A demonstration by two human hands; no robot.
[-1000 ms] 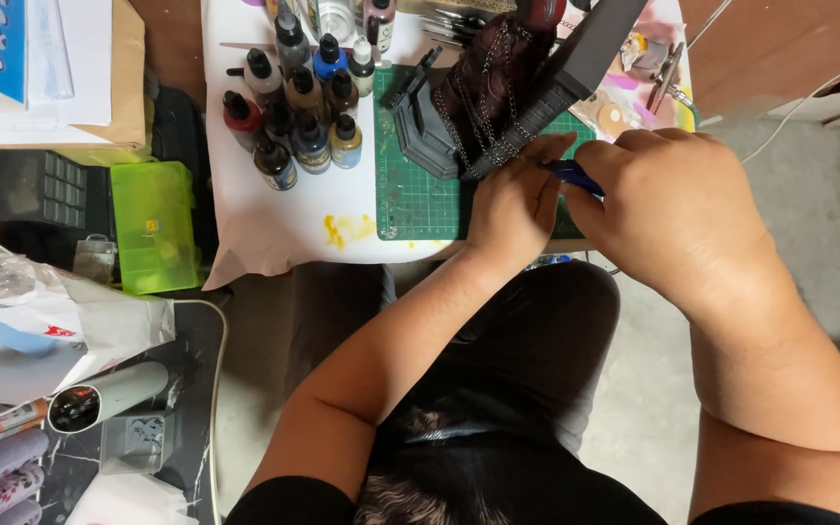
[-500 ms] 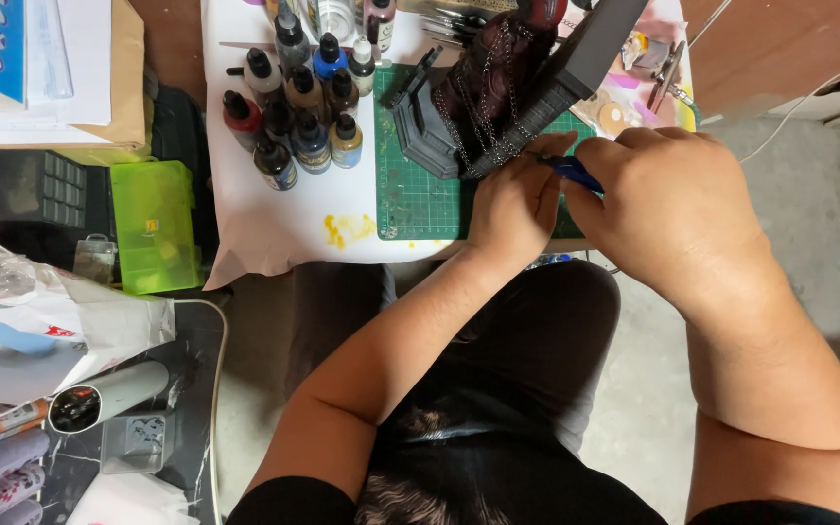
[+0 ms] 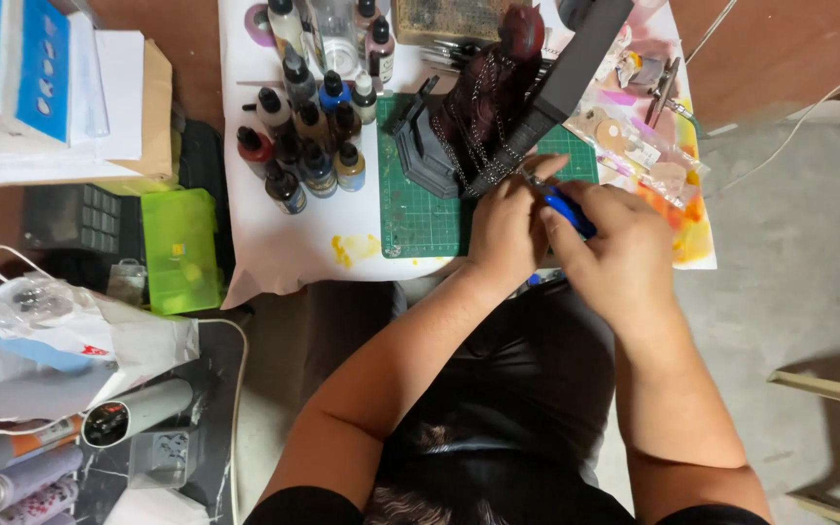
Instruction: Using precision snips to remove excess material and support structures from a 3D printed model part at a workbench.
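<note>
Centre frame: right hand [image 3: 624, 258] curled tight round blue-handled pliers [image 3: 568, 211], tips hidden between the hands. Left hand [image 3: 506, 226] just beside it, fingers pinched together at the chain-draped dark figure [image 3: 483, 107]; exact hold unclear. Figure stands on green cutting mat [image 3: 420, 216]. Upper left of it: cluster of small paint bottles [image 3: 303, 136].

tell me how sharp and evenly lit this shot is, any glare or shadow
Head view: hands and bottles sharp, no motion blur; light soft and even; pale glare on the plastic bag; shadow under the table edge; wide-angle bend at the borders.
</note>
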